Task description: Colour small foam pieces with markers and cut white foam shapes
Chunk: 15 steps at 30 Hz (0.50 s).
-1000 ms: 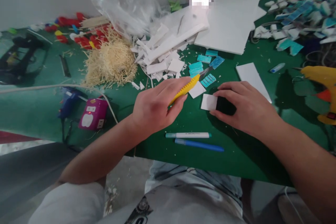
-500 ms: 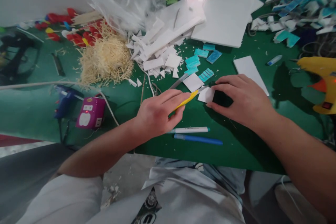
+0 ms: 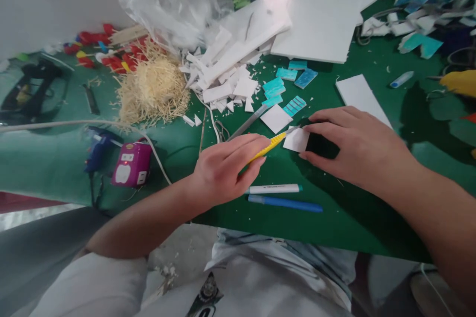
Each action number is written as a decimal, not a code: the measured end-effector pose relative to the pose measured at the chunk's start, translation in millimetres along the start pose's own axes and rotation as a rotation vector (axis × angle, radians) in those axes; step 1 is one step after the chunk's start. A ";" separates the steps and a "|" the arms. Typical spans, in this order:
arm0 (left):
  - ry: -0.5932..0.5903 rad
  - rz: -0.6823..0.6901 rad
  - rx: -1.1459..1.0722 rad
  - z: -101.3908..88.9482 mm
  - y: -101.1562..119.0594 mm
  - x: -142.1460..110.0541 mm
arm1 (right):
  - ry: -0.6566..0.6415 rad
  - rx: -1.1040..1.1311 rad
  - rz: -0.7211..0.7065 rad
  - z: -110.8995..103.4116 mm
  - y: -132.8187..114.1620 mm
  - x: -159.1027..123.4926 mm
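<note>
My left hand (image 3: pixel 228 166) is closed around a yellow utility knife (image 3: pixel 269 146), its blade pointing right and resting at the top edge of a small white foam board piece (image 3: pixel 296 139). With thumb and fingertips, my right hand (image 3: pixel 357 143) pinches the right side of that piece against the green table. A second white square (image 3: pixel 275 118) lies just behind it. Beside this are several blue-painted pieces (image 3: pixel 295 106). Nearer to me lie a white marker (image 3: pixel 275 188) and a blue marker (image 3: pixel 286 203), side by side.
White foam scraps (image 3: pixel 223 89) and large foam sheets (image 3: pixel 320 15) fill the back. Wood shavings (image 3: pixel 152 89) sit left of them. A blue glue gun (image 3: pixel 97 147) and purple power adapter (image 3: pixel 132 164) stand left; a yellow glue gun (image 3: pixel 459 82) lies right. A white strip (image 3: pixel 362 99) is behind my right hand.
The view has shifted slightly, so most things sit a little differently in frame. The knife blade still meets the small white piece, and both hands keep their holds.
</note>
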<state>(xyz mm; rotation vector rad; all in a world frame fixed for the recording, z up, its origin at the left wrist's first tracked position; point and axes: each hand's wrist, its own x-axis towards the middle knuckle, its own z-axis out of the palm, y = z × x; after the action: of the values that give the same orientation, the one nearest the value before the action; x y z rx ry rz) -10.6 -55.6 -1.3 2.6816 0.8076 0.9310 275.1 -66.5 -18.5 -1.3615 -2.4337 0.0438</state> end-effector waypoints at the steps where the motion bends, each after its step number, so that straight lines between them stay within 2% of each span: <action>1: 0.006 0.010 -0.001 -0.4 0.4 -0.1 | 0.007 0.000 0.003 1.0 0.3 -0.1; 7: 0.009 0.033 0.063 -1.2 1.0 0.6 | -0.028 0.050 0.079 3.5 2.7 -2.1; 15: -0.042 0.042 0.108 1.6 0.7 2.9 | 0.001 0.031 0.059 3.4 1.3 -2.0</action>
<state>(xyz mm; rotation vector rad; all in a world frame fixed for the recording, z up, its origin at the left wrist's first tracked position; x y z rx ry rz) -7.4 -54.5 -0.8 2.8110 0.8181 0.8600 276.0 -67.0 -22.5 -1.4186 -2.3820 0.0947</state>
